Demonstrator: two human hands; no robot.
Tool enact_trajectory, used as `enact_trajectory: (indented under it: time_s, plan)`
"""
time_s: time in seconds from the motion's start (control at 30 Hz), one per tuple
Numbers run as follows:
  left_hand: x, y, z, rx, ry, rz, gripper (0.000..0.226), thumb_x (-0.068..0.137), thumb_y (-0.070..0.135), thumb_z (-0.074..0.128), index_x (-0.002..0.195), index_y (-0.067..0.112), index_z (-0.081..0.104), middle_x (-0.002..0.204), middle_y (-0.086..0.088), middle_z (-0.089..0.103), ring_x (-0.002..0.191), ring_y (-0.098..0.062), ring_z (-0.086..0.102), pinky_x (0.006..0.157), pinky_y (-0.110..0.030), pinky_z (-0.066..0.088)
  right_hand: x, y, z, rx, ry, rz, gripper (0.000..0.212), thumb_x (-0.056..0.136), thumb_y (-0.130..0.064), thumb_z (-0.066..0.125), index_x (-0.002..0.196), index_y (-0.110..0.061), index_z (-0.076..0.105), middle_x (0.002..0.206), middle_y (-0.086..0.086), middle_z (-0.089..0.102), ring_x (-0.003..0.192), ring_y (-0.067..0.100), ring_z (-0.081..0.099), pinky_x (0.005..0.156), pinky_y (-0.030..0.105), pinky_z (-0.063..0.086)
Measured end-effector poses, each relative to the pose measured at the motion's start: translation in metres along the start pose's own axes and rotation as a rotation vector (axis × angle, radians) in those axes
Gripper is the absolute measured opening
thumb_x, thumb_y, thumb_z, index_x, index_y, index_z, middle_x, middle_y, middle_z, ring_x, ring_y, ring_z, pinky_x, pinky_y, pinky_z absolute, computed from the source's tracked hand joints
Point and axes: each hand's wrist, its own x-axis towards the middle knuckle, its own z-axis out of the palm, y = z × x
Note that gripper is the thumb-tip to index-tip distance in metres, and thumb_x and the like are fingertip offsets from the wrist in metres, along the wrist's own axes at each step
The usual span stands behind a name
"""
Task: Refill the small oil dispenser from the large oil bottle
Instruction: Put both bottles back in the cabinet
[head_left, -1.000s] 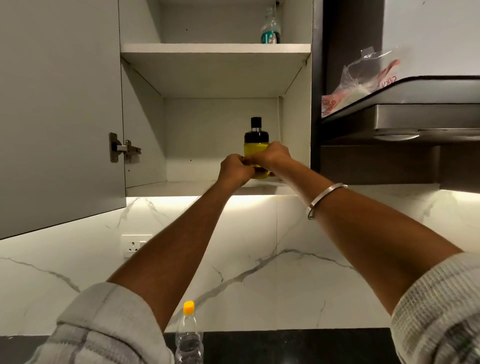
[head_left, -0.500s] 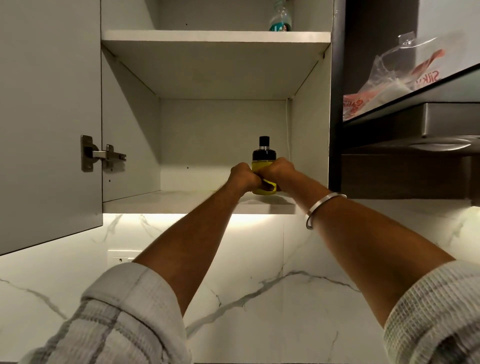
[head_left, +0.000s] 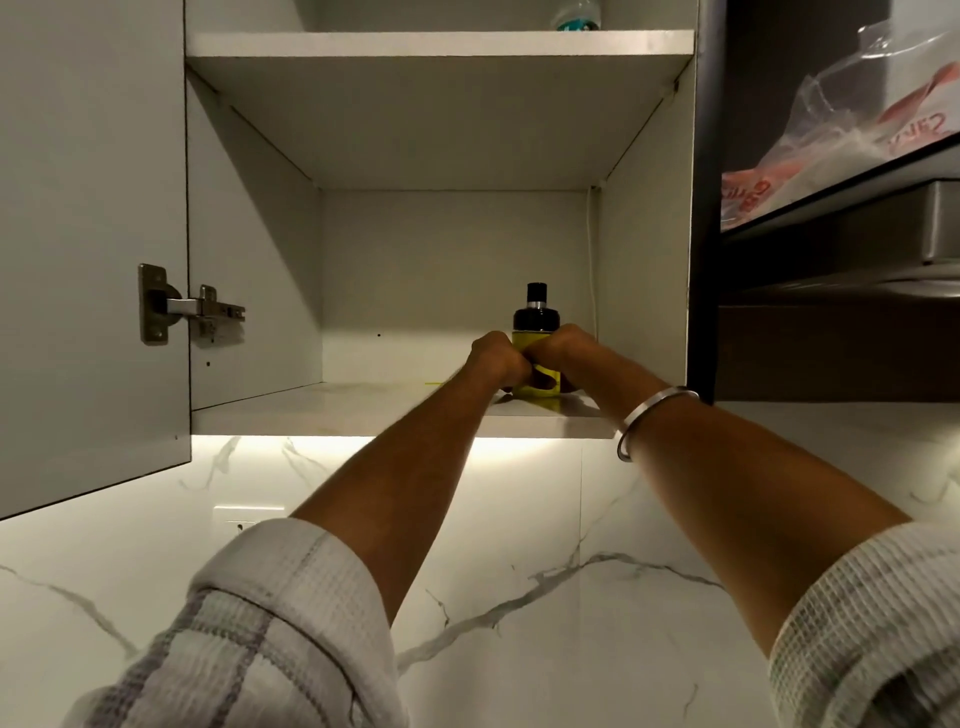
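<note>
A small oil dispenser (head_left: 536, 358), yellow oil under a black cap, is standing upright on the lower cabinet shelf (head_left: 363, 410), as the left hand (head_left: 493, 358) at 9 o'clock and right hand (head_left: 566, 353) at 3 o'clock are gripping it; cabinet door (head_left: 88, 234) is hanging open.
</note>
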Motion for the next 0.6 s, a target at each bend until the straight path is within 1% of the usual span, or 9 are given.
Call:
enact_trajectory:
  time_s: [0.03,0.1,0.17,0.27,0.4,0.43,0.5,0.57,0.6]
  plan:
    - [0.002,0.000,0.001,0.008,-0.006,0.000,0.061,0.078,0.034,0.079,0.124,0.002,0.054,0.122,-0.012,0.062,0.110,-0.024,0.061,0.087,-0.028,0.048,0.002,0.001,0.000,-0.008,-0.003,-0.001,0.040,0.079,-0.027,0.074,0.109,-0.010,0.054,0.095,0.008,0.057,0.095,0.025,0.061,0.084,0.032,0.049]
    - [0.004,-0.001,0.003,0.016,-0.026,0.000,0.061,0.078,0.033,0.080,0.124,0.003,0.054,0.122,-0.011,0.062,0.111,-0.023,0.061,0.081,-0.025,0.046,0.007,0.002,0.001,-0.055,-0.011,0.001,0.044,0.079,-0.026,0.073,0.115,-0.008,0.055,0.097,0.009,0.057,0.099,0.026,0.062,0.081,0.032,0.047]
    - [0.006,0.000,0.005,0.046,-0.048,-0.002,0.058,0.080,0.029,0.078,0.125,0.003,0.053,0.122,-0.012,0.061,0.112,-0.023,0.060,0.079,-0.024,0.044,0.009,0.004,0.002,-0.103,0.011,-0.025,0.045,0.080,-0.026,0.072,0.118,-0.007,0.055,0.097,0.009,0.056,0.091,0.026,0.058,0.077,0.031,0.044]
    - [0.007,0.001,0.008,0.090,-0.062,-0.003,0.054,0.082,0.024,0.077,0.126,0.002,0.053,0.116,-0.012,0.060,0.112,-0.024,0.060,0.085,-0.027,0.047,0.010,0.006,0.005,-0.127,0.020,-0.033,0.044,0.082,-0.028,0.070,0.118,-0.007,0.056,0.095,0.008,0.055,0.083,0.023,0.053,0.073,0.031,0.042]
    - [0.003,0.000,0.005,0.114,-0.078,-0.009,0.050,0.082,0.019,0.076,0.123,0.002,0.055,0.110,-0.011,0.059,0.105,-0.023,0.062,0.077,-0.026,0.047,0.006,0.004,0.004,-0.123,-0.025,-0.005,0.031,0.082,-0.027,0.067,0.107,-0.010,0.058,0.084,0.007,0.058,0.064,0.020,0.054,0.054,0.027,0.038]
    - [0.002,0.000,0.003,0.114,-0.077,-0.006,0.050,0.082,0.019,0.076,0.123,0.002,0.055,0.109,-0.011,0.058,0.104,-0.023,0.061,0.077,-0.026,0.047,0.006,0.005,0.004,-0.139,-0.034,-0.008,0.029,0.083,-0.028,0.067,0.104,-0.011,0.057,0.086,0.008,0.059,0.066,0.021,0.055,0.057,0.027,0.040]
    - [-0.002,-0.004,0.002,0.132,-0.060,0.009,0.051,0.081,0.020,0.076,0.123,0.002,0.054,0.115,-0.012,0.060,0.103,-0.024,0.061,0.076,-0.026,0.046,0.004,0.006,0.006,-0.168,-0.031,-0.036,0.032,0.080,-0.028,0.069,0.105,-0.011,0.057,0.094,0.009,0.060,0.080,0.024,0.058,0.071,0.031,0.045]
    - [-0.008,-0.007,0.000,0.149,-0.038,0.023,0.049,0.080,0.020,0.077,0.119,0.002,0.056,0.118,-0.013,0.061,0.092,-0.022,0.059,0.066,-0.024,0.044,0.004,0.009,0.008,-0.144,-0.012,-0.050,0.042,0.074,-0.024,0.074,0.110,-0.009,0.059,0.104,0.010,0.065,0.091,0.026,0.062,0.081,0.032,0.050]
    - [-0.011,-0.008,-0.002,0.148,-0.031,0.030,0.047,0.080,0.020,0.077,0.118,0.001,0.056,0.118,-0.014,0.062,0.090,-0.022,0.058,0.064,-0.024,0.043,0.001,0.010,0.009,-0.131,0.002,-0.056,0.046,0.071,-0.022,0.076,0.111,-0.008,0.060,0.107,0.011,0.066,0.094,0.026,0.064,0.083,0.033,0.052]
